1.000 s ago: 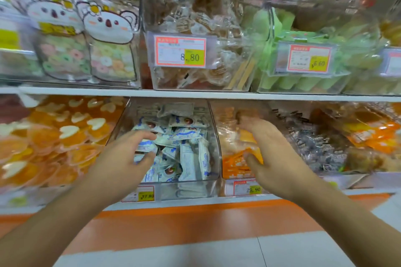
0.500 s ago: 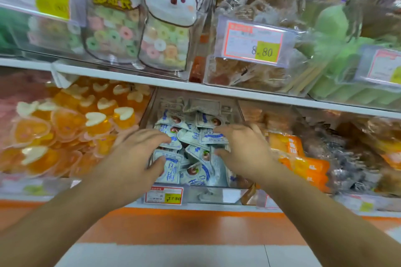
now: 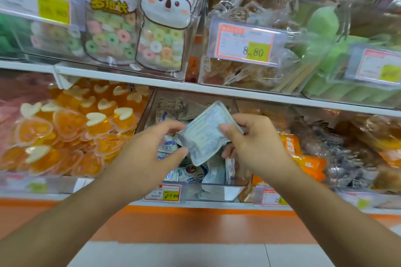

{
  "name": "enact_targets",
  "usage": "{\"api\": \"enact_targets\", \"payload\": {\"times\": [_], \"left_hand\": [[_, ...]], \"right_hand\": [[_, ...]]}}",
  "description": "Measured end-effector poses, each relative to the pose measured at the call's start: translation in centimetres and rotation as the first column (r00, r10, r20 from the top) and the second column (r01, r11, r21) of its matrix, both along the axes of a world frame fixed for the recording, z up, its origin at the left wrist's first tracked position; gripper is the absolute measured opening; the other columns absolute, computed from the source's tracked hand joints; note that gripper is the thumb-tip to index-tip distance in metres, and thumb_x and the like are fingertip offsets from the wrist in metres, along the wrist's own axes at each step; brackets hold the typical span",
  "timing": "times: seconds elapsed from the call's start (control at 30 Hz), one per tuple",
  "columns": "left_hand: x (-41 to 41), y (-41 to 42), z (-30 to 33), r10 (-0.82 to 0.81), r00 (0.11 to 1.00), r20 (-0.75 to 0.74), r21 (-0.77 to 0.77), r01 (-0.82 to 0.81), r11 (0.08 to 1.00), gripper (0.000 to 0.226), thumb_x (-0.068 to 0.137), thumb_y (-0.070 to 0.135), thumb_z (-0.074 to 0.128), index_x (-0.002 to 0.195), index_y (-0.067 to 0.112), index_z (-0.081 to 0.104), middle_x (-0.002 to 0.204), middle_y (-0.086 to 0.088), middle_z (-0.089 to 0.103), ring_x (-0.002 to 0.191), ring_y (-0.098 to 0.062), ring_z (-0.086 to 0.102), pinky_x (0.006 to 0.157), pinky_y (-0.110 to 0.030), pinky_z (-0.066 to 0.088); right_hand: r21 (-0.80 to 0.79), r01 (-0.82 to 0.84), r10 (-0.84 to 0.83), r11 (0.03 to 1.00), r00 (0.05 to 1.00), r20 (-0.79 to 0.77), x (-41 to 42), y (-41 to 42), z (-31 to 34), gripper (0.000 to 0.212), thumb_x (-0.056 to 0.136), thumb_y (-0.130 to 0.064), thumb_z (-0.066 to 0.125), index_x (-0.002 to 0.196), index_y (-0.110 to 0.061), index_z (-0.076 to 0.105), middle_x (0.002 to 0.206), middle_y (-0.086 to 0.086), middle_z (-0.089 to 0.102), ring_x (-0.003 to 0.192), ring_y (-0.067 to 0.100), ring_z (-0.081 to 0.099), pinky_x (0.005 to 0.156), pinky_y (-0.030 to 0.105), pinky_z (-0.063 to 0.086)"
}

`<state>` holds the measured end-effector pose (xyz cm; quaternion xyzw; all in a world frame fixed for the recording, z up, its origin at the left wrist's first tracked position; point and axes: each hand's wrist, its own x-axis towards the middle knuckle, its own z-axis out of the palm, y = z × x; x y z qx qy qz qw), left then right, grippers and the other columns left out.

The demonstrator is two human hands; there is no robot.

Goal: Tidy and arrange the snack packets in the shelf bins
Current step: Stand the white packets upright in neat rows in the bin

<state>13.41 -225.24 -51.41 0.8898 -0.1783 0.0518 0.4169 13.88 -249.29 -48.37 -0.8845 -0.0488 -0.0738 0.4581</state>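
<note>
A clear bin (image 3: 230,193) on the lower shelf holds several small white-and-blue snack packets (image 3: 193,176). Above it I hold one such packet (image 3: 205,134) with its printed back facing me, tilted. My right hand (image 3: 253,147) pinches its right edge between thumb and fingers. My left hand (image 3: 152,149) grips its lower left edge, thumb near the corner. Both hands hover over the front half of the bin and hide some packets below.
Left of the bin lie several orange heart-shaped jelly cups (image 3: 71,132). To the right sit orange packets (image 3: 301,158) and clear-wrapped sweets (image 3: 347,151). The upper shelf (image 3: 217,90) carries koala candy bags (image 3: 165,28), brown snacks behind an 8.80 tag (image 3: 245,43), and green items (image 3: 325,54).
Both hands were resting on the packets in the bin; now they have lifted one packet out and hold it between them. The camera has moved closer and leftward.
</note>
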Motion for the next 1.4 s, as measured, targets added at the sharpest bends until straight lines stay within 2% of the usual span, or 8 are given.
{"api": "enact_targets", "payload": {"times": [0.13,0.27,0.43,0.6,0.8,1.0,1.13,1.4], "left_hand": [[-0.1,-0.3,0.3,-0.034,0.989,-0.144,-0.235,-0.001,0.972,0.056,0.087,0.035,0.08,0.136,0.043,0.052,0.119,0.021,0.068,0.115,0.0,0.064,0.095,-0.028,0.056],[-0.9,-0.8,0.3,-0.017,1.0,0.02,0.066,0.016,0.998,0.074,0.077,0.056,0.08,0.142,0.047,0.044,0.133,0.032,0.049,0.122,0.011,0.048,0.098,-0.018,0.044],[-0.2,-0.6,0.1,0.032,0.998,-0.045,-0.041,-0.034,0.999,0.012,0.094,0.036,0.07,0.105,0.036,0.066,0.095,0.009,0.075,0.086,-0.014,0.072,0.073,-0.048,0.06],[-0.3,1.0,1.1,-0.029,0.951,-0.308,-0.315,-0.073,0.946,0.019,0.098,0.014,0.067,0.106,0.029,0.076,0.101,0.015,0.08,0.092,-0.016,0.077,0.058,-0.031,0.062],[-0.1,1.1,1.1,-0.101,0.956,-0.276,-0.27,0.023,0.963,0.02,0.091,0.016,0.077,0.108,0.027,0.079,0.101,0.003,0.081,0.095,-0.02,0.077,0.089,-0.054,0.06],[0.2,1.2,0.8,-0.065,0.98,-0.189,-0.187,0.029,0.982,0.035,0.084,0.028,0.084,0.113,0.042,0.07,0.102,0.01,0.078,0.097,-0.01,0.075,0.087,-0.047,0.061],[0.2,0.7,0.9,0.014,0.995,-0.095,-0.024,-0.016,1.0,0.025,0.084,0.035,0.083,0.098,0.042,0.064,0.083,0.006,0.073,0.073,-0.018,0.07,0.07,-0.051,0.06],[0.4,2.5,2.2,0.097,0.989,-0.11,-0.187,-0.117,0.975,0.023,0.085,0.02,0.082,0.092,0.028,0.062,0.092,0.015,0.079,0.086,-0.007,0.076,0.075,-0.038,0.064]], "right_hand": [[0.133,-0.056,0.074,0.989,0.988,-0.133,-1.2,0.8,0.4,0.018,0.105,-0.02,0.063,0.1,-0.015,0.079,0.082,0.002,0.08,0.061,0.02,0.074,0.054,0.032,0.057],[0.224,0.026,0.033,0.974,0.967,-0.254,-1.4,2.0,0.4,0.021,0.105,-0.027,0.063,0.1,-0.013,0.076,0.078,0.015,0.079,0.07,0.036,0.077,0.068,0.049,0.064],[0.569,0.042,0.227,0.821,0.891,-0.393,-1.3,2.9,2.2,0.042,0.107,-0.033,0.055,0.11,0.006,0.071,0.097,0.025,0.079,0.091,0.045,0.077,0.066,0.039,0.059],[0.207,0.059,-0.01,0.977,0.973,-0.231,-0.2,1.8,1.1,0.021,0.097,0.0,0.061,0.103,-0.016,0.072,0.093,0.007,0.079,0.082,0.024,0.072,0.063,0.04,0.057],[-0.019,-0.261,0.261,0.965,0.965,0.009,0.2,2.8,-0.4,0.054,0.091,-0.022,0.08,0.134,-0.047,0.059,0.121,-0.014,0.068,0.11,0.007,0.065,0.092,0.033,0.056],[0.089,-0.215,0.213,0.973,0.977,0.023,0.6,3.3,-1.4,0.03,0.088,-0.004,0.082,0.103,-0.03,0.075,0.09,0.004,0.077,0.086,0.03,0.072,0.08,0.05,0.061],[0.085,-0.241,0.24,0.967,0.971,0.019,0.8,2.8,-1.8,0.027,0.098,-0.002,0.067,0.114,-0.022,0.077,0.099,-0.001,0.079,0.098,0.017,0.075,0.093,0.041,0.061],[-0.066,-0.151,0.15,0.986,0.988,-0.019,2.0,2.2,-3.3,0.035,0.095,0.003,0.058,0.112,-0.026,0.068,0.1,-0.003,0.07,0.095,0.011,0.067,0.081,0.021,0.055]]}}
